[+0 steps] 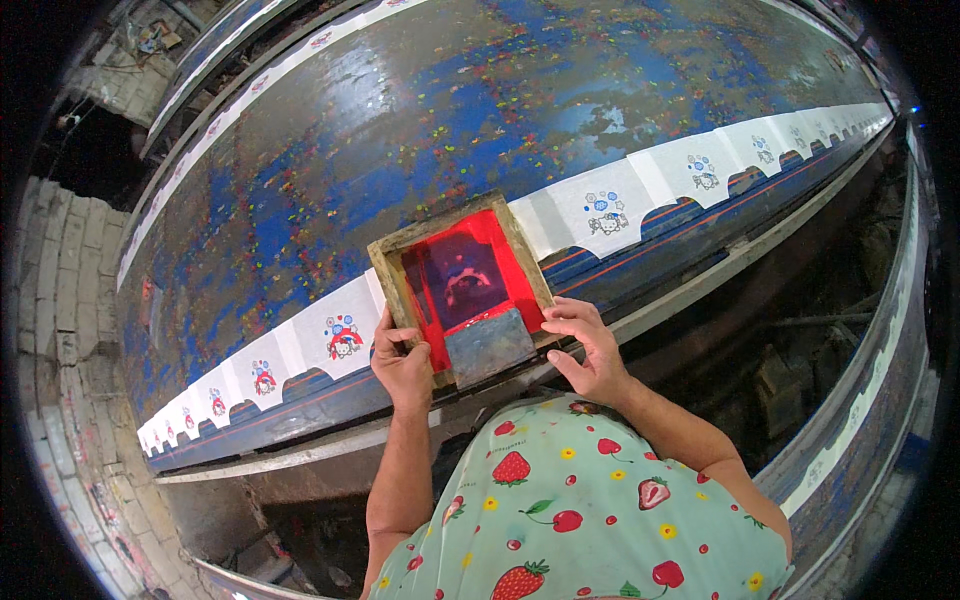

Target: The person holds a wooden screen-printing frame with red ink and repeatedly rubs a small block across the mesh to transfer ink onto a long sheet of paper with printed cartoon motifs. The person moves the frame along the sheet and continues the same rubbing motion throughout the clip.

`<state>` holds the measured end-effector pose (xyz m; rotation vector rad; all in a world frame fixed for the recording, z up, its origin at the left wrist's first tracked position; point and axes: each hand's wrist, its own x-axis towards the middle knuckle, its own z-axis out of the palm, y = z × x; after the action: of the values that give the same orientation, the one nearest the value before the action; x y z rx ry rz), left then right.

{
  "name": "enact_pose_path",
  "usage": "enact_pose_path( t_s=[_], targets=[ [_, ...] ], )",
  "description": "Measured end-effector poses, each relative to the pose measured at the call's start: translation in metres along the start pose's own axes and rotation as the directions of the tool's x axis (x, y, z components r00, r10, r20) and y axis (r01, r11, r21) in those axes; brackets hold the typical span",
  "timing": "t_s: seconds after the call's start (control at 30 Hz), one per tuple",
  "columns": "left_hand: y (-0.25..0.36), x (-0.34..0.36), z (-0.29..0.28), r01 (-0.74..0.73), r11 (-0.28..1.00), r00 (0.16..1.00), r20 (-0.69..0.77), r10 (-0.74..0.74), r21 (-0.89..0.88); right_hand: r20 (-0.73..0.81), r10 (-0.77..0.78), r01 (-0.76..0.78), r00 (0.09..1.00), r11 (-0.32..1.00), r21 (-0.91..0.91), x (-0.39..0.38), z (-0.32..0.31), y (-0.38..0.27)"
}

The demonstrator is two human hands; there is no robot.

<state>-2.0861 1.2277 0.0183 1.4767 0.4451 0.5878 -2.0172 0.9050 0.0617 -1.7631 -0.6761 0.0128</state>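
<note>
A wooden screen-printing frame (391,290) lies slightly turned across the row of white pieces at the table's near edge. Its mesh is red around a dark purple window that shows a cartoon shape. A flat grey squeegee blade (489,349) rests in the near end, with red ink along its upper edge. My left hand (402,367) is closed on the frame's left side, thumb curled toward the near corner. At the right near corner, my right hand (588,350) holds the frame's edge with its fingertips, the thumb lower and apart. The piece under the frame is hidden.
White scalloped pieces run along the edge; those left of the frame (345,325) carry red and blue prints, those right (605,205) only blue and dark outlines. The long table (480,120) is blue, spattered with paint. A rail (690,265) borders it. Brick floor (70,290) lies left.
</note>
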Motion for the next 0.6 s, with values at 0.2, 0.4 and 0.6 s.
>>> enact_pose_path(
  t_s=[0.2, 0.4, 0.6],
  targets=[
    [-0.008, 0.002, -0.002, 0.015, 1.0, 1.0, -0.002, -0.015, 0.021, -0.017, -0.064, 0.062, 0.998, 0.994, -0.087, 0.005, -0.001, -0.006],
    [-0.011, 0.0, -0.003, -0.007, 1.0, 1.0, 0.014, 0.007, -0.005, 0.261, -0.275, 0.354, 0.925, 0.873, -0.334, 0.018, 0.014, -0.024],
    [-0.002, -0.001, 0.004, -0.055, 0.994, 0.998, -0.004, 0.056, 0.098, 0.473, -0.258, 0.49, 0.843, 0.731, -0.475, 0.045, 0.039, -0.029]
  ],
)
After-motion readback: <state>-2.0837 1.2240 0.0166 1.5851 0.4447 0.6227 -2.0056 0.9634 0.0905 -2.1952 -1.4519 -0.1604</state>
